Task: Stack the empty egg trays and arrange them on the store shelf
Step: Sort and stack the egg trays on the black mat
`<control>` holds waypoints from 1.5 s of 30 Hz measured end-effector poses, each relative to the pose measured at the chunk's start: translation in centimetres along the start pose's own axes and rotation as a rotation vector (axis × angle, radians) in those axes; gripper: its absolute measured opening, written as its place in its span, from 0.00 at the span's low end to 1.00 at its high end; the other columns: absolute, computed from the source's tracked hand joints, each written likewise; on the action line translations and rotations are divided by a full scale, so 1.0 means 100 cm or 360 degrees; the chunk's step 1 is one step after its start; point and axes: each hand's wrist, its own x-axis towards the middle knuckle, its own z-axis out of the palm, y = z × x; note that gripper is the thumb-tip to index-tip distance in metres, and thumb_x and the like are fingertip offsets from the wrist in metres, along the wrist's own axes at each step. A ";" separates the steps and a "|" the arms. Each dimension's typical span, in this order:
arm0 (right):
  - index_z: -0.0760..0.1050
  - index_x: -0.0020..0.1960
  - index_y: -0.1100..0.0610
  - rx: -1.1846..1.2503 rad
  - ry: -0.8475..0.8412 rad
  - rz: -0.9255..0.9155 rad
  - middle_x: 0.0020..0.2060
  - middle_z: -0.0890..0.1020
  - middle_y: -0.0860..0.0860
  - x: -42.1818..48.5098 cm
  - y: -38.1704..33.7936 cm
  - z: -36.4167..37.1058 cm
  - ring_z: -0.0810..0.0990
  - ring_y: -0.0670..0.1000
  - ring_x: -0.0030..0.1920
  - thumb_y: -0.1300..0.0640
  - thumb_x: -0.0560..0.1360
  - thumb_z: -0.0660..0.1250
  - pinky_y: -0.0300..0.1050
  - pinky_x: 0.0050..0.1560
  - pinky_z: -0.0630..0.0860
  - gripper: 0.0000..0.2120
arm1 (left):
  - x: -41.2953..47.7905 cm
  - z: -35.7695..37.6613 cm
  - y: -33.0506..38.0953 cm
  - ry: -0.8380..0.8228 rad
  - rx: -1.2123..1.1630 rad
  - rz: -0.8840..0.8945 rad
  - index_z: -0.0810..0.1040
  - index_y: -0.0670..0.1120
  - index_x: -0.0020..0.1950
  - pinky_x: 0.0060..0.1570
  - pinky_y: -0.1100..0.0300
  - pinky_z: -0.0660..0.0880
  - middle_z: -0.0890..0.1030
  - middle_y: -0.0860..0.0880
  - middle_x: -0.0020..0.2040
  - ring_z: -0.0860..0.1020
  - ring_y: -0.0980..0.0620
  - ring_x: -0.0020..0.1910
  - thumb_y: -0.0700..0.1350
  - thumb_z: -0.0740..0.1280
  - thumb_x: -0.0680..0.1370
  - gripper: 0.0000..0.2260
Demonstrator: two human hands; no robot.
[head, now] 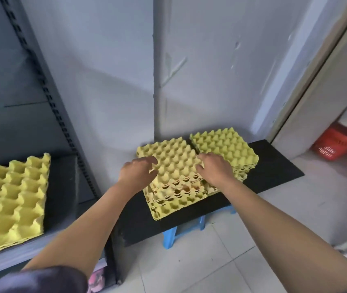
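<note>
Two stacks of yellow egg trays sit on a black board (pixel 274 166) against the wall. The nearer stack (pixel 174 163) is uneven, with lower trays skewed out toward me. The farther stack (pixel 225 144) stands to its right. My left hand (pixel 138 170) is over the left side of the nearer stack's top tray, fingers curled at its edge. My right hand (pixel 215 168) is at that tray's right side, fingers curled down between the two stacks. A third yellow tray stack (pixel 11 199) lies on the dark shelf (pixel 62 187) at the left.
The board rests on blue plastic stools (pixel 169 237) over a white tiled floor. A slotted metal shelf upright (pixel 62 121) stands between shelf and board. Red baskets (pixel 337 146) sit beyond a door frame at the right. The grey wall is directly behind the trays.
</note>
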 end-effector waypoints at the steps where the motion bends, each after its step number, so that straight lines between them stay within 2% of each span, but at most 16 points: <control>1: 0.71 0.67 0.52 0.0008 -0.0006 0.0009 0.58 0.77 0.54 0.006 0.011 0.001 0.76 0.58 0.58 0.47 0.79 0.59 0.50 0.51 0.76 0.18 | 0.010 0.004 0.007 -0.0010 0.0002 0.0003 0.72 0.54 0.63 0.55 0.57 0.68 0.79 0.54 0.56 0.76 0.50 0.56 0.52 0.60 0.79 0.14; 8: 0.71 0.66 0.53 0.0010 -0.0127 0.0067 0.58 0.77 0.54 0.061 0.065 0.014 0.76 0.58 0.58 0.47 0.79 0.59 0.51 0.51 0.77 0.18 | 0.088 0.026 0.029 -0.0112 -0.0054 -0.0012 0.74 0.53 0.60 0.54 0.56 0.72 0.78 0.55 0.57 0.76 0.51 0.57 0.52 0.60 0.79 0.12; 16: 0.68 0.68 0.51 0.0051 -0.0387 0.0097 0.59 0.76 0.54 0.117 0.102 0.030 0.74 0.57 0.59 0.47 0.79 0.59 0.53 0.54 0.75 0.19 | 0.151 0.055 0.034 -0.0261 -0.0128 -0.0035 0.75 0.52 0.59 0.53 0.55 0.74 0.77 0.54 0.57 0.76 0.52 0.56 0.50 0.58 0.80 0.11; 20: 0.69 0.68 0.55 0.0136 -0.0498 0.0069 0.58 0.77 0.55 0.144 0.114 0.048 0.76 0.57 0.58 0.49 0.79 0.59 0.53 0.54 0.76 0.19 | 0.163 0.073 0.030 -0.0322 -0.0190 -0.0219 0.74 0.53 0.61 0.53 0.56 0.74 0.77 0.54 0.58 0.76 0.52 0.56 0.50 0.59 0.80 0.11; 22: 0.71 0.66 0.57 0.0179 -0.0572 0.0029 0.56 0.78 0.56 0.158 0.118 0.058 0.76 0.56 0.56 0.50 0.79 0.60 0.50 0.51 0.76 0.18 | 0.164 0.086 0.025 -0.0363 -0.0240 -0.0349 0.74 0.53 0.60 0.52 0.55 0.75 0.77 0.54 0.58 0.76 0.51 0.55 0.50 0.59 0.79 0.11; 26: 0.73 0.60 0.59 0.0282 -0.0701 -0.0049 0.46 0.78 0.53 0.179 0.127 0.077 0.76 0.51 0.42 0.52 0.79 0.60 0.42 0.33 0.68 0.14 | 0.164 0.112 0.021 -0.0391 -0.0313 -0.0558 0.73 0.54 0.62 0.51 0.52 0.77 0.75 0.53 0.61 0.76 0.50 0.55 0.51 0.61 0.78 0.12; 29: 0.73 0.52 0.59 0.0390 -0.0782 -0.0037 0.39 0.74 0.48 0.199 0.134 0.098 0.75 0.50 0.41 0.53 0.79 0.61 0.40 0.34 0.67 0.09 | 0.163 0.130 0.019 -0.0298 -0.0336 -0.0812 0.67 0.53 0.70 0.56 0.49 0.74 0.69 0.49 0.68 0.74 0.45 0.60 0.50 0.63 0.77 0.21; 31: 0.72 0.58 0.59 0.0461 -0.0836 -0.0022 0.41 0.74 0.47 0.210 0.136 0.109 0.75 0.49 0.42 0.53 0.80 0.60 0.41 0.42 0.69 0.12 | 0.161 0.139 0.016 -0.0255 -0.0359 -0.1054 0.62 0.52 0.73 0.60 0.47 0.70 0.65 0.46 0.71 0.67 0.42 0.66 0.50 0.63 0.77 0.25; 32: 0.71 0.61 0.59 0.0473 -0.0876 -0.0033 0.45 0.76 0.50 0.214 0.135 0.115 0.76 0.50 0.45 0.53 0.80 0.60 0.42 0.46 0.70 0.14 | 0.160 0.145 0.014 -0.0261 -0.0383 -0.1177 0.60 0.51 0.74 0.62 0.46 0.68 0.63 0.45 0.72 0.64 0.41 0.68 0.49 0.63 0.77 0.27; 34: 0.66 0.70 0.61 0.0485 -0.0912 -0.0024 0.61 0.76 0.56 0.219 0.132 0.124 0.76 0.54 0.59 0.53 0.80 0.60 0.43 0.55 0.70 0.21 | 0.159 0.154 0.010 -0.0296 -0.0462 -0.1335 0.57 0.49 0.75 0.63 0.46 0.65 0.61 0.43 0.72 0.61 0.40 0.69 0.47 0.63 0.76 0.29; 35: 0.66 0.70 0.62 0.0494 -0.0923 -0.0019 0.64 0.74 0.57 0.221 0.131 0.129 0.75 0.56 0.62 0.52 0.80 0.60 0.45 0.58 0.70 0.22 | 0.160 0.158 0.008 -0.0316 -0.0498 -0.1382 0.57 0.48 0.75 0.63 0.46 0.65 0.62 0.43 0.71 0.61 0.39 0.69 0.47 0.63 0.76 0.29; 36: 0.68 0.69 0.62 0.0501 -0.0921 -0.0023 0.63 0.75 0.57 0.225 0.130 0.138 0.75 0.56 0.60 0.52 0.80 0.61 0.46 0.59 0.72 0.21 | 0.162 0.163 0.005 -0.0339 -0.0519 -0.1416 0.58 0.47 0.74 0.62 0.46 0.65 0.62 0.42 0.70 0.61 0.39 0.69 0.46 0.63 0.75 0.28; 39: 0.70 0.64 0.60 0.0512 -0.0899 -0.0012 0.54 0.77 0.56 0.233 0.128 0.165 0.79 0.52 0.47 0.50 0.79 0.61 0.45 0.49 0.77 0.18 | 0.168 0.177 0.000 -0.0371 -0.0513 -0.1458 0.58 0.45 0.72 0.61 0.46 0.65 0.63 0.42 0.70 0.60 0.38 0.69 0.47 0.62 0.75 0.27; 40: 0.69 0.65 0.61 0.0514 -0.0898 -0.0015 0.54 0.77 0.56 0.234 0.127 0.172 0.79 0.51 0.47 0.50 0.80 0.61 0.44 0.49 0.76 0.19 | 0.170 0.180 -0.001 -0.0358 -0.0489 -0.1463 0.58 0.45 0.73 0.61 0.46 0.65 0.64 0.42 0.70 0.60 0.39 0.69 0.47 0.61 0.75 0.27; 43: 0.61 0.72 0.63 0.0507 -0.0950 0.0020 0.61 0.75 0.58 0.236 0.122 0.184 0.78 0.54 0.55 0.50 0.81 0.58 0.44 0.53 0.74 0.25 | 0.173 0.188 -0.005 -0.0265 -0.0421 -0.1526 0.57 0.46 0.74 0.62 0.46 0.65 0.64 0.43 0.71 0.60 0.40 0.70 0.52 0.61 0.75 0.29; 45: 0.55 0.74 0.65 0.0523 -0.0977 0.0103 0.57 0.77 0.59 0.240 0.118 0.190 0.80 0.52 0.45 0.51 0.81 0.58 0.41 0.42 0.75 0.28 | 0.171 0.191 -0.009 -0.0239 -0.0431 -0.1614 0.56 0.46 0.75 0.63 0.46 0.64 0.64 0.44 0.71 0.61 0.40 0.69 0.54 0.62 0.75 0.31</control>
